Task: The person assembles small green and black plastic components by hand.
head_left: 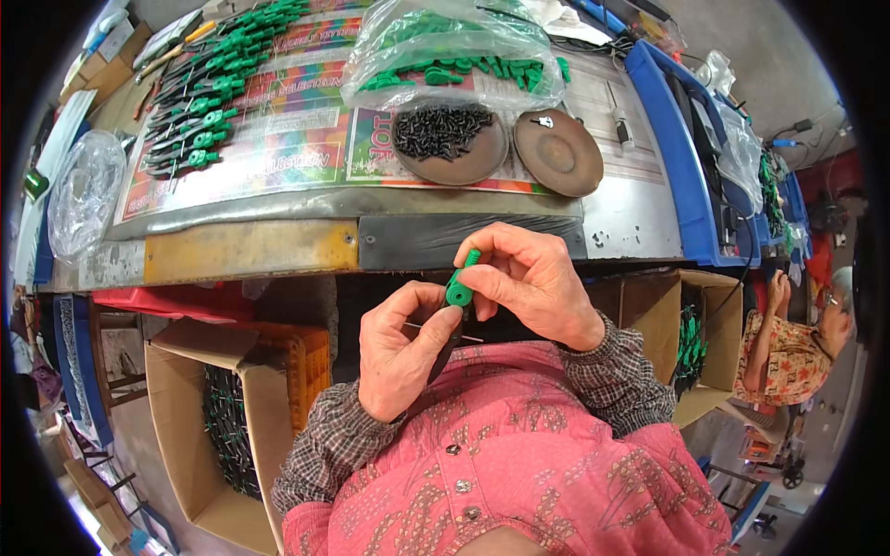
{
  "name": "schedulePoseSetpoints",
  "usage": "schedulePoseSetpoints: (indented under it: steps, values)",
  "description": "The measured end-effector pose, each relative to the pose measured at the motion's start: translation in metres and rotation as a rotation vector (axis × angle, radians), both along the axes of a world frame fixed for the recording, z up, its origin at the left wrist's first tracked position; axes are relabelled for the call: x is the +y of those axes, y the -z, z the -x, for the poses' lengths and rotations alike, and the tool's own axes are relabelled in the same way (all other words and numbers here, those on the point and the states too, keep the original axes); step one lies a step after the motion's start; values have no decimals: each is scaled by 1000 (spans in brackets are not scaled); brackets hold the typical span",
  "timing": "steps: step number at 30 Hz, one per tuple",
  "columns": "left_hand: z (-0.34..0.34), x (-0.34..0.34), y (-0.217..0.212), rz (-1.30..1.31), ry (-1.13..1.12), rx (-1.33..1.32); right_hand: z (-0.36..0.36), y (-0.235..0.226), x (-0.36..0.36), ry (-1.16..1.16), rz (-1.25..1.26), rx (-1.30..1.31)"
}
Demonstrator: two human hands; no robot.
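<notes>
My left hand (400, 352) and my right hand (530, 278) meet just below the table's front edge, over my pink patterned shirt. Together they grip a small tool with a green plastic cap (460, 283) and a dark metal body that runs down under my left thumb. The right fingers pinch the green cap's top; the left thumb and fingers hold the dark part. A thin wire sticks out sideways near my left fingers.
On the table are a round dish of black screws (445, 134), an empty brown dish (559, 153), a clear bag of green caps (454, 56) and a row of finished green-capped tools (209, 97). Cardboard boxes (199, 445) stand on the floor. Another person (788, 347) sits at right.
</notes>
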State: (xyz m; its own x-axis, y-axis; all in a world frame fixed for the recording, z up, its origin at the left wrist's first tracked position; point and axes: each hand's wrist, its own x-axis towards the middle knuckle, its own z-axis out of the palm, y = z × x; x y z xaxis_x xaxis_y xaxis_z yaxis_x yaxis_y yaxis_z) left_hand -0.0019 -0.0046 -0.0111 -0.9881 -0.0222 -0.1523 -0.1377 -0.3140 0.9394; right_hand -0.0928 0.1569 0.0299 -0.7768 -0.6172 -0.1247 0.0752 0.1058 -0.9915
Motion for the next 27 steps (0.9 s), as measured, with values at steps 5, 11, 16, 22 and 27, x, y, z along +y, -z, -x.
schedulePoseSetpoints:
  steps: [5,11,16,22,27]
  values:
    - [2,-3,-3,47,-62,-3,22,-6,6,118,-194,595]
    - [6,-7,-5,96,-111,-7,68,0,-4,152,-477,1268]
    - [7,-12,-6,85,-121,-16,82,3,-11,105,-522,1268]
    - [7,-14,-3,107,-126,17,85,7,-12,54,-586,1267]
    - [6,-14,-4,102,-135,15,86,9,-14,74,-510,1275]
